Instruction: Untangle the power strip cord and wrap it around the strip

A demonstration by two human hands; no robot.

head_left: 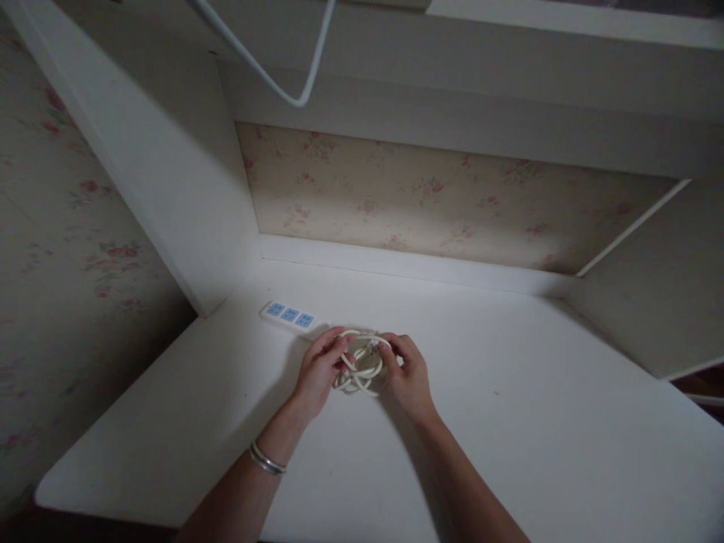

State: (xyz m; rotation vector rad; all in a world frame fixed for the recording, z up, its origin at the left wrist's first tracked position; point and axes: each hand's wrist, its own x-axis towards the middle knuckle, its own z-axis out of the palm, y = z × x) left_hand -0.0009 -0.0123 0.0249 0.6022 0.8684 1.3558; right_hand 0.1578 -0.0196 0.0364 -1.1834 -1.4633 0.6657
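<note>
Loosely coiled cream plastic cord (369, 372), pinched between thumb and fingers of left hand (321, 368) and right hand (408, 374), over white bench (526, 422) near white rectangular power strip with blue sockets (289, 317). Probably light, springy, hardly fragile; best gripped by bunched loops.

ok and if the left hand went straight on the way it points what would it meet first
The left hand would likely meet the loosely coiled cream cable already at its fingers; past that, depth is unclear here.
</note>
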